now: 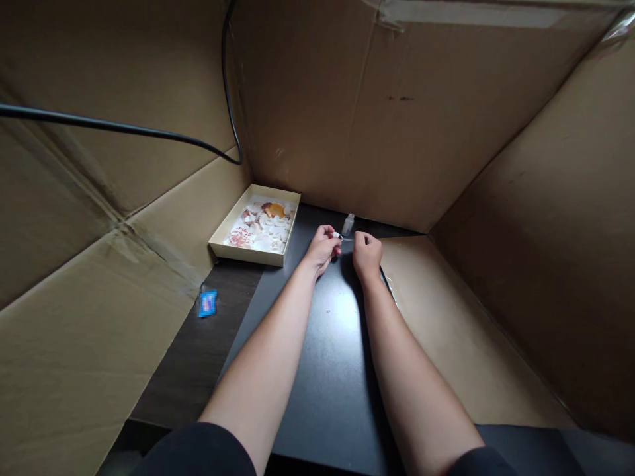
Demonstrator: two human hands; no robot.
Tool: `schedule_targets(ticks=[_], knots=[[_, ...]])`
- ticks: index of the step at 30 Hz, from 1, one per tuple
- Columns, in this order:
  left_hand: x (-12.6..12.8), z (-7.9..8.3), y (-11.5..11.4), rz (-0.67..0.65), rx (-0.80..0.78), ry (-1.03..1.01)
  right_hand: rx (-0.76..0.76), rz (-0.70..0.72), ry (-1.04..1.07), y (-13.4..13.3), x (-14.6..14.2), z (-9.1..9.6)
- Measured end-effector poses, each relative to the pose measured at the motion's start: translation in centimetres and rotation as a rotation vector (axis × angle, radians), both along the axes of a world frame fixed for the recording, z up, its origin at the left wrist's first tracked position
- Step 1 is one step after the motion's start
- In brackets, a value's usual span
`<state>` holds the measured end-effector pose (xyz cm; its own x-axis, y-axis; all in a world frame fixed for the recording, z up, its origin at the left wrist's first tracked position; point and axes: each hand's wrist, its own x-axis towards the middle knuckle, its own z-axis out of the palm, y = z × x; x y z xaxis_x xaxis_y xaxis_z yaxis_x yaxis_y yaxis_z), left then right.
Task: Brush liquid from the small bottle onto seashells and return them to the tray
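Over the dark board (322, 370), near its far end, my left hand (321, 251) is closed on a small white object (337, 235) held at the fingertips. A thin pale strip (346, 238) reaches from that object toward my right hand (367, 255). My right hand is closed, knuckles up, and its fingertips are hidden, so whether it grips the strip's end is unclear. Just behind the gap between both hands stands a small clear bottle (348, 225), upright, touched by neither hand as far as I can see.
At the back left lies a shallow cream box (248, 255) with white, orange and reddish shell-like pieces inside. A small blue packet (208, 303) is on the dark wood at left. Cardboard walls (337, 132) surround the work area, and a black cable (149, 132) hangs at upper left.
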<state>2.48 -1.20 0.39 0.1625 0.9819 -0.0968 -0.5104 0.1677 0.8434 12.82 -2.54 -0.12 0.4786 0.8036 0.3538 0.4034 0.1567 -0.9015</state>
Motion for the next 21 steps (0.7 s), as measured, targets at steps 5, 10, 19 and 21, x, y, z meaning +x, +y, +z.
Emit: schedule_targets(ticks=[5, 10, 19, 21], knots=[[0.12, 0.07, -0.06, 0.001, -0.002, -0.014, 0.008, -0.014, 0.06, -0.04, -0.03, -0.05], [0.02, 0.22, -0.17, -0.014, -0.024, -0.096, 0.029, -0.057, 0.029, 0.02, -0.05, -0.05], [-0.05, 0.12, -0.02, -0.034, -0.115, -0.202, 0.031, -0.008, 0.026, 0.09, -0.15, -0.07], [-0.11, 0.14, 0.04, -0.023, -0.133, -0.232, 0.021, 0.049, 0.033, 0.05, -0.17, -0.06]])
